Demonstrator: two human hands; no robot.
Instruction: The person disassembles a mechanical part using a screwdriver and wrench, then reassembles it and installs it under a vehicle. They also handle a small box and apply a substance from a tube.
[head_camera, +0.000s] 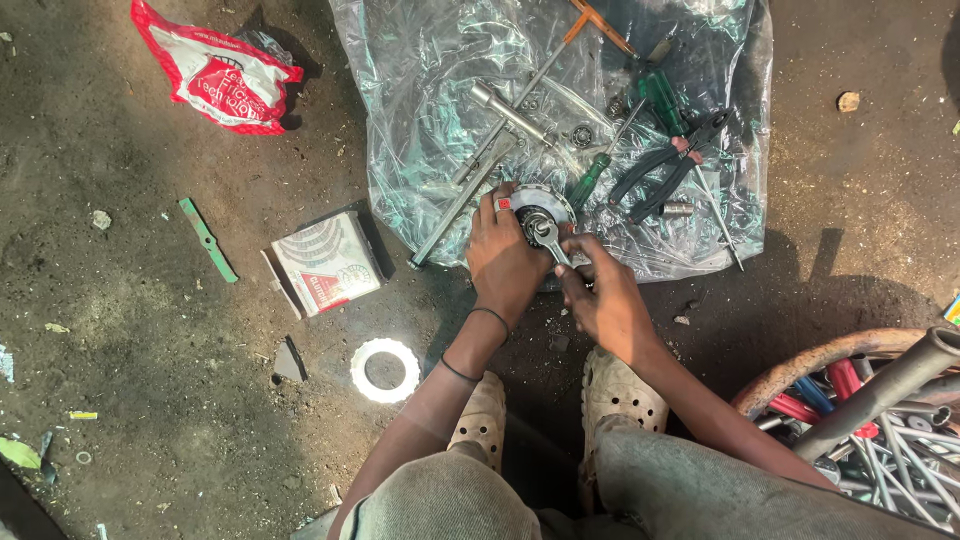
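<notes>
1. Head view, surroundings: a crumpled clear plastic sheet lies on the dark dirt ground and carries the tools: a long grey metal bar wrench, a green-handled screwdriver, dark-handled pliers and an orange-handled tool. Off the sheet to the left lie a red and white plastic bag, a green flat strip, a small printed cardboard box and a white flat ring. A rusty wheel rim with spokes sits at the lower right.
2. The round silver metal disc part rests at the sheet's near edge, face up; the left hand covers its left side, fingers pressed down on it.
3. The small silver spanner is closed in the right hand. Its long axis runs diagonally, its head up-left on the disc's centre and its handle down-right into the fingers; the exact seating seems to be on a centre nut, though it is too small to be sure.
4. Beige perforated clogs stand just below the hands.
</notes>
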